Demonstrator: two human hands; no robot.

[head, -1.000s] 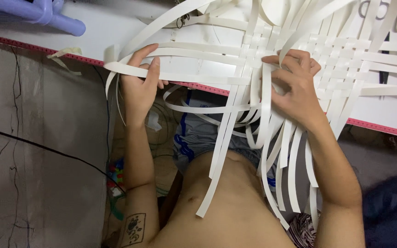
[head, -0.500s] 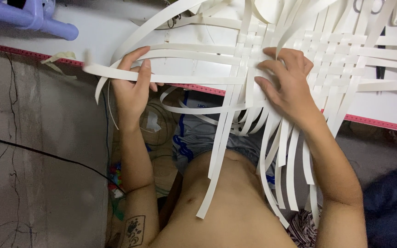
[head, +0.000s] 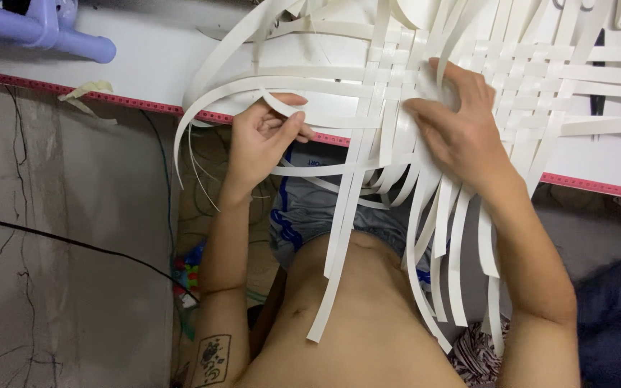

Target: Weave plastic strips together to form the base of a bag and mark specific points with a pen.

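A mat of woven white strips [head: 512,79] lies on a white table [head: 152,57] with a red-edged front. Many loose strip ends [head: 339,244] hang over the edge toward my lap. My left hand [head: 264,140] pinches one horizontal white strip [head: 318,121] between thumb and fingers, just off the table edge. My right hand [head: 454,126] lies flat, fingers spread, pressing down on the woven part near its left border.
A lilac plastic stool leg [head: 44,32] lies at the table's far left. A scrap of tape [head: 84,92] sticks to the red edge. A black cable [head: 73,244] crosses the grey floor on the left. Dark blue cloth [head: 616,316] sits at the lower right.
My left hand has moved right, toward the weave, pulling the horizontal strip along. My right hand has shifted slightly up and flattened on the mat.
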